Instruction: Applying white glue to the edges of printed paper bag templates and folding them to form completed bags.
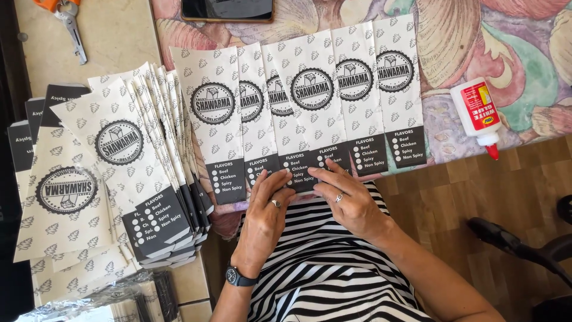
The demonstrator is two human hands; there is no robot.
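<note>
White paper sleeves (310, 101) fanned, lower ends under both hands' (268, 206) fingertips (319, 174)

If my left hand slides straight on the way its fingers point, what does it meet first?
The left hand points up the table, its fingertips already on the overlapped row of paper sleeves. Further along that line lies the dark phone, though depth is unclear.

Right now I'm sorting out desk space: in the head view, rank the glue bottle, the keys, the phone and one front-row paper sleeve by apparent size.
1. Paper sleeve, clearly largest.
2. Phone, cut by the frame edge, so unsure.
3. Glue bottle.
4. Keys, partly cropped; close to the bottle.
</note>
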